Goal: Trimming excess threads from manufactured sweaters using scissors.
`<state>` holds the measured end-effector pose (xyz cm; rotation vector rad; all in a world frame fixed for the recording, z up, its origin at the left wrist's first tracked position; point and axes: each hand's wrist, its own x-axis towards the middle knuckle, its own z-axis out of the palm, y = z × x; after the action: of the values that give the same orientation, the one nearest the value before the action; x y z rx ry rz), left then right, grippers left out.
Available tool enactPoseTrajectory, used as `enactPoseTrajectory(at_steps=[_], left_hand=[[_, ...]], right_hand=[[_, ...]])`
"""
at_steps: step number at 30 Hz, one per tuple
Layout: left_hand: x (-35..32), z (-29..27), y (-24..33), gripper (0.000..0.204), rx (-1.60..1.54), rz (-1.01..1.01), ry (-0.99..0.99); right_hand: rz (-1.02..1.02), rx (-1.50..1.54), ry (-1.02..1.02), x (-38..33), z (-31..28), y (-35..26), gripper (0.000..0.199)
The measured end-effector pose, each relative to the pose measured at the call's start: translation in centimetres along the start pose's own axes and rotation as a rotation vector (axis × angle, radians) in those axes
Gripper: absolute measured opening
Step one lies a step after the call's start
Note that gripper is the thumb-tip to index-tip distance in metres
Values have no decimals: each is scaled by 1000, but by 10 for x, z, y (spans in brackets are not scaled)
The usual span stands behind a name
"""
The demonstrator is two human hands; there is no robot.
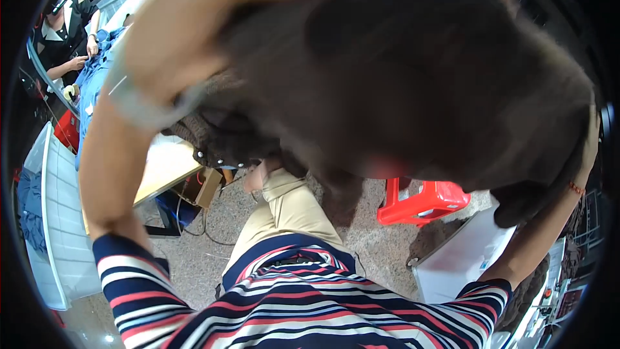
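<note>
A large dark brown garment [420, 90], blurred by motion, is lifted in front of me and fills the upper middle and right. Its lower left part is bunched, with several small shiny buttons or snaps along an edge. My left hand [184, 29], raised high and close, grips the cloth at the upper left; its fingers are smeared and partly out of sight. A pale bangle circles that wrist. At the far right my right hand [592, 132] holds the garment's other side, mostly hidden behind the fabric. A beaded bracelet shows on the right forearm.
A red plastic stool [423, 201] stands on the speckled floor beside a white panel [462, 255]. To the left are a pale tabletop [169, 165], a cardboard box [205, 187] and a light-blue bin [64, 220]. Another person [64, 32] handles blue cloth [97, 77] at the far left.
</note>
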<state>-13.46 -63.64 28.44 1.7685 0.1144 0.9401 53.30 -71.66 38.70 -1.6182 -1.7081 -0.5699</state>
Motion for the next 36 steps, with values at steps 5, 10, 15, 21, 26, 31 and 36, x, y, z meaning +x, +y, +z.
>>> enactPoseTrajectory(at_steps=[5, 10, 15, 21, 26, 31, 36], left_hand=[[-119, 61, -29, 45, 29, -870, 80], [-340, 145, -159, 53, 271, -1567, 356], [-328, 131, -233, 45, 180, -1284, 735], [-204, 93, -269, 75, 50, -1322, 548], [-209, 121, -296, 93, -13, -1035, 369], [-238, 160, -271, 52, 36, -1063, 207], [-233, 123, -214, 29, 981, -1023, 519]], right_hand=[[-85, 241, -1008, -60, 80, -145, 22], [-242, 497, -1519, -205, 276, -196, 35], [-152, 657, -946, -246, 399, -213, 20], [-47, 862, -1144, -249, 477, -228, 65], [161, 1036, -1595, -268, 477, -210, 73], [216, 1043, -1772, -297, 429, -177, 45], [-90, 661, -1289, -231, 365, -217, 29]])
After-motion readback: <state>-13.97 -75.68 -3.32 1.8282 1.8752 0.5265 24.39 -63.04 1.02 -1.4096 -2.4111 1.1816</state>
